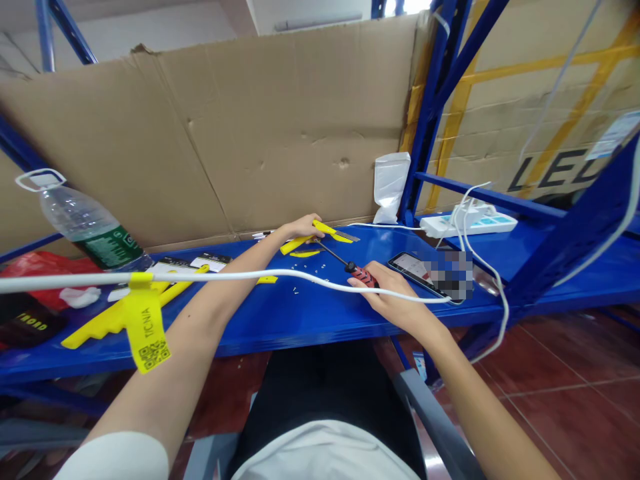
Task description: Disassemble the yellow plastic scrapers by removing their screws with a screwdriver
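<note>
My left hand (309, 227) is closed round a yellow plastic-handled tool (325, 228), and a short grey metal blade (349, 237) shows at its right end. In my right hand (387, 290) is a screwdriver (363, 274) with a red and black handle. Its thin shaft points up and left, the tip meeting the yellow part by my left fingers; the exact contact is too small to make out. Loose yellow pieces (305, 253) lie just below the left hand. Several tiny screws (296, 290) are scattered on the blue tabletop (280, 320) between the hands.
A white cable (270, 273) crosses in front of both arms, bearing a yellow tag (147, 327). Yellow handles (100, 321), a water bottle (95, 227) and a red bag (40, 273) are left. Right are a phone (415, 270) and power strip (470, 223). Cardboard (300, 133) stands behind.
</note>
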Demonstrator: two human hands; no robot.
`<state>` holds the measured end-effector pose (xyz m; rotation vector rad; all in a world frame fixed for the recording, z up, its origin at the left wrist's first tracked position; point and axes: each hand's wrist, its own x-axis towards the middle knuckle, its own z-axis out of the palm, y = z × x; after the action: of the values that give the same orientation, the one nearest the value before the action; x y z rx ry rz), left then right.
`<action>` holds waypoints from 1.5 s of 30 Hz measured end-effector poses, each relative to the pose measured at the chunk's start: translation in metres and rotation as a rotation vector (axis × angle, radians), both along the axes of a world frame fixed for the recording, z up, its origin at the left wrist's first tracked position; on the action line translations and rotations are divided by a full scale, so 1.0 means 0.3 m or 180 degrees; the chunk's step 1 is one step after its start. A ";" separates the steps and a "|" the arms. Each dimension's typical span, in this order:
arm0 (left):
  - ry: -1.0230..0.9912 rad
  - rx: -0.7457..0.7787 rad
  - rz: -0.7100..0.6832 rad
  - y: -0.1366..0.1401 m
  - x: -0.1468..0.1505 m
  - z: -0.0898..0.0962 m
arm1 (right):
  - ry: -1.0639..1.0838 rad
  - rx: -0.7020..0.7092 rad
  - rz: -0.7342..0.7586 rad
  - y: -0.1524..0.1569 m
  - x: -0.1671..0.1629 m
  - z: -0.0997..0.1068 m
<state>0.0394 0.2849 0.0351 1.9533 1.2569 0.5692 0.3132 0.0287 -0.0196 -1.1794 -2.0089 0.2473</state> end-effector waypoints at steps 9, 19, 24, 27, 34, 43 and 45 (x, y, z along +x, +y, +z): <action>0.0469 0.0794 0.0222 -0.023 0.012 0.025 | -0.0052 -0.0093 0.0019 0.011 0.003 -0.017; 0.0667 0.1268 0.0307 -0.040 -0.004 0.022 | -0.0080 -0.0198 0.0066 0.011 0.005 -0.021; 0.0647 0.1434 0.0292 -0.081 -0.052 0.039 | -0.0108 -0.0127 0.0116 0.021 0.005 -0.031; 0.0485 0.1265 0.0297 -0.106 -0.081 0.047 | -0.0101 -0.0033 0.0118 0.024 0.004 -0.035; -0.0337 0.0398 0.0346 -0.210 -0.142 0.042 | -0.0088 0.0006 0.0171 0.014 0.007 -0.025; -0.0910 0.0248 0.0403 -0.477 -0.285 0.048 | -0.0030 0.0039 0.0150 0.029 0.012 -0.042; -0.0789 0.0564 0.0388 -0.549 -0.302 0.033 | 0.0005 0.0060 0.0167 0.030 0.009 -0.044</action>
<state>-0.0511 0.1201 0.0450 1.8860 1.2066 0.9826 0.3160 0.0377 -0.0329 -1.1154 -2.0385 0.2548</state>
